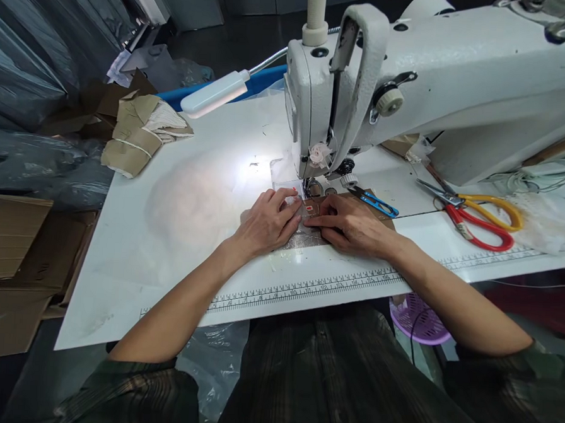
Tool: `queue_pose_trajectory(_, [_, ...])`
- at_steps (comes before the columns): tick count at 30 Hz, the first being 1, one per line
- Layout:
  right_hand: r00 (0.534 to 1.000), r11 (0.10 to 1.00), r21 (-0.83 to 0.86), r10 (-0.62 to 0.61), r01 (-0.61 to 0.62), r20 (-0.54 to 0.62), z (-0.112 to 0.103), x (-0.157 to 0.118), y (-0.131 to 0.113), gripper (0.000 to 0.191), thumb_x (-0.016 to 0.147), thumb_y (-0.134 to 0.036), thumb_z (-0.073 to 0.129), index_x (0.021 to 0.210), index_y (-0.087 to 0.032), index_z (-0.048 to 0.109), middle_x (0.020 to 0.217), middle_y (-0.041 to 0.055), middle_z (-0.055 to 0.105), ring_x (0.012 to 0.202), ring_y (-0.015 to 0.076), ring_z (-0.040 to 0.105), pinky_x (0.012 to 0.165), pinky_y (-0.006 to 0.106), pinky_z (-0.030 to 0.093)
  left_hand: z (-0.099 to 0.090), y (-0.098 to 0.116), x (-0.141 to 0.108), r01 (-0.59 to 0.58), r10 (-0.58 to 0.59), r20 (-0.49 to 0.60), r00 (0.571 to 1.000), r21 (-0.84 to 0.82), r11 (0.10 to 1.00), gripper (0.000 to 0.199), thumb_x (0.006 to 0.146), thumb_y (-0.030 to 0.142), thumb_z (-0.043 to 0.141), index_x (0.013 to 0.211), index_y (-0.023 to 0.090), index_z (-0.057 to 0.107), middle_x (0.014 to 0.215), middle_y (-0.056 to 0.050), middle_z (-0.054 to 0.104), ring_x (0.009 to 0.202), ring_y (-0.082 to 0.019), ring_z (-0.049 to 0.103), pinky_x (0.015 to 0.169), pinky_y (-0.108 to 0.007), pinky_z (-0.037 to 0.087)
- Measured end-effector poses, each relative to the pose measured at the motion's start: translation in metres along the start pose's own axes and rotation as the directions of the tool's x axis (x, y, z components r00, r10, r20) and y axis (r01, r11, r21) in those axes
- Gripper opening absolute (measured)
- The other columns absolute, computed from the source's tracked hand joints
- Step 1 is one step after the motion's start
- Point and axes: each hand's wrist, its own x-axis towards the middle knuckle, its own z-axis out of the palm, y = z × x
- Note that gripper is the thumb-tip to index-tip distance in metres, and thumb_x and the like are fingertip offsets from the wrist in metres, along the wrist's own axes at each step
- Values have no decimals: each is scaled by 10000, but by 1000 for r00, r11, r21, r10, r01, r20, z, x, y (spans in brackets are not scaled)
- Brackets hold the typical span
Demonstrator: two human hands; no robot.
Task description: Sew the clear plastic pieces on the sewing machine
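Note:
My left hand point(273, 220) rests just in front of the sewing machine's needle area point(306, 185), its fingers bent and together on a thin, translucent piece point(310, 209) with a small red mark. From the other side, my right hand point(350, 225) has thumb and forefinger closed at the same piece. How firmly each hand grips it is hard to see. A greyish, mesh-like strip point(304, 240) shows below the fingers. Close behind my right hand lie blue thread snips point(375, 202). The white sewing machine point(427, 74) stands over the work.
Scissors with red and yellow handles point(483, 219) lie at the right. A lamp point(215, 94) lights the white table point(133, 260), which has a printed ruler point(307, 288) along its front. A wrapped bundle point(135, 134) sits at the far left; cardboard boxes point(16, 242) stand beyond. A purple basket point(419, 319) is below.

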Motion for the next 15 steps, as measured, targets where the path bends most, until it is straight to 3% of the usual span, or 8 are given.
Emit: queue_pose_trajectory(15, [1000,999,-35,-10,11,14,-1,1,-2,366,936,-207,476,1167,-270,752,1020,111,621,924,237,562,840,412,488,-6,8,-4,23,-37,106,994,129,991,411,1015,401,450,1305,137,570,1375,-142,594,1062,-306,541,865,-464,427])
